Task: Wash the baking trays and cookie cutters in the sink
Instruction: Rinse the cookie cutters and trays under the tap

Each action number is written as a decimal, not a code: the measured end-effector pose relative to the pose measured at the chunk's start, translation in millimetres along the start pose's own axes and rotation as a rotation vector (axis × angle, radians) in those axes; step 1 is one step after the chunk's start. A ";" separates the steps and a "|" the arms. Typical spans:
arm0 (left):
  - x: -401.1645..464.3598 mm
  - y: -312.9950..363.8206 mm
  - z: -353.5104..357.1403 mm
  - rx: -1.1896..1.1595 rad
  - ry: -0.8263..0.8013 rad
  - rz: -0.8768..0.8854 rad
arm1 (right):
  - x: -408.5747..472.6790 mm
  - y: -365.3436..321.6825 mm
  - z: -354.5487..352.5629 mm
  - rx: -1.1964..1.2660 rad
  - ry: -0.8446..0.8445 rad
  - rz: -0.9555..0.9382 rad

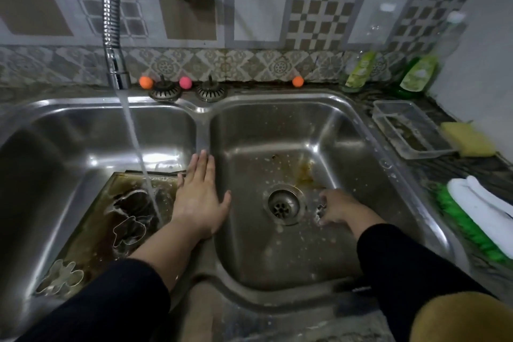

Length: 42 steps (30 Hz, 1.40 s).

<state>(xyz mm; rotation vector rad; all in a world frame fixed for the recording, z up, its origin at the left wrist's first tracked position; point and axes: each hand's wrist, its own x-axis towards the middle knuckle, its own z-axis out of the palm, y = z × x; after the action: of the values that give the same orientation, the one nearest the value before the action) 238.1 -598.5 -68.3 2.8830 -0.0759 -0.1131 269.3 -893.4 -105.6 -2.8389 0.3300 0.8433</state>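
- Judging by its look, the baking tray (91, 233) in the left basin is stiff, greasy and slippery under the running water (144, 172); I'd grip its rim.
- Cookie cutters (129, 232) lie in it, thin and light.
- My left hand (198, 197) rests flat, fingers straight, on the divider.
- My right hand (337, 207) curls round a small cutter (319, 211) beside the drain (283, 204).

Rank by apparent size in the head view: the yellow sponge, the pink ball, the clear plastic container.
Largest to smallest:
1. clear plastic container
2. yellow sponge
3. pink ball, though it sits farther from the camera.
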 end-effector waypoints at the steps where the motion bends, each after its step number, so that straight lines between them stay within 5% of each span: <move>1: 0.7 -1.2 0.1 -0.003 -0.002 0.007 | -8.7 -6.7 -6.4 0.030 -0.008 -0.012; 6: 0.9 -9.2 -4.6 -0.023 -0.064 0.082 | -58.7 -57.8 -34.7 0.082 -0.011 -0.141; 12: -20.3 -46.1 -22.7 -0.149 -0.087 0.188 | -122.6 -155.0 -46.5 0.030 0.203 -0.399; 18: -45.8 -129.6 -18.8 -0.287 -0.175 -0.095 | -153.5 -248.6 3.8 0.063 0.192 -0.648; 23: -60.4 -168.2 -10.2 -0.288 -0.306 -0.254 | -132.9 -302.2 66.6 0.240 -0.045 -0.390; 30: -59.1 -163.6 -14.9 -0.377 -0.302 -0.235 | -102.1 -325.2 92.0 0.919 -0.110 0.018; 35: -44.2 -144.2 -39.6 -0.637 -0.236 -0.215 | -114.8 -307.0 56.5 1.294 -0.056 -0.098; 42: -40.3 -103.2 -49.8 -1.195 -0.197 -0.361 | -145.1 -279.8 50.2 1.070 0.134 -0.327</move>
<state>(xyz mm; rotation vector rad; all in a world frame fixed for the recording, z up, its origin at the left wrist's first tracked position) 206.4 -483.8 -43.7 1.6586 0.3547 -0.3609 196.2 -589.5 -41.4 -1.8574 0.2203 0.2553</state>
